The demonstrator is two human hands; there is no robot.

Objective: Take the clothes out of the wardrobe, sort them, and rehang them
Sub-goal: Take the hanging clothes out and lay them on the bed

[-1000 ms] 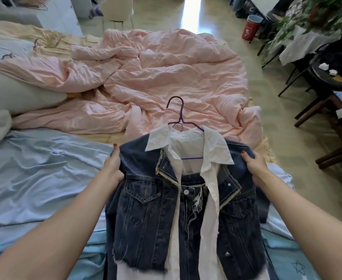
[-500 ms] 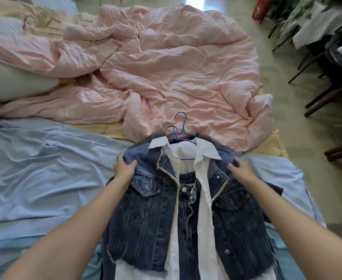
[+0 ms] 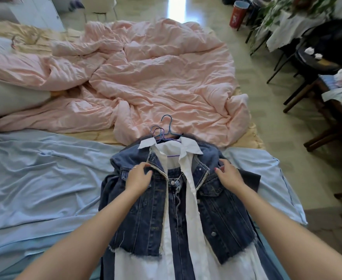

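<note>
At the lower centre of the frame the denim jacket [image 3: 178, 215] lies over a white shirt [image 3: 186, 249] on the blue sheet [image 3: 44, 178], hangers [image 3: 164, 132] poking out above the collar. My left hand [image 3: 138, 178] rests on the left lapel, fingers loosely bent; whether it pinches cloth I cannot tell. My right hand [image 3: 229, 175] curls round the right shoulder seam. I should peel one layer off at a time, keeping the hooks untangled. A pink quilt [image 3: 156, 77] fills the upper middle; chairs [image 3: 317, 98] and a plant [image 3: 277, 15] stand upper right.
</note>
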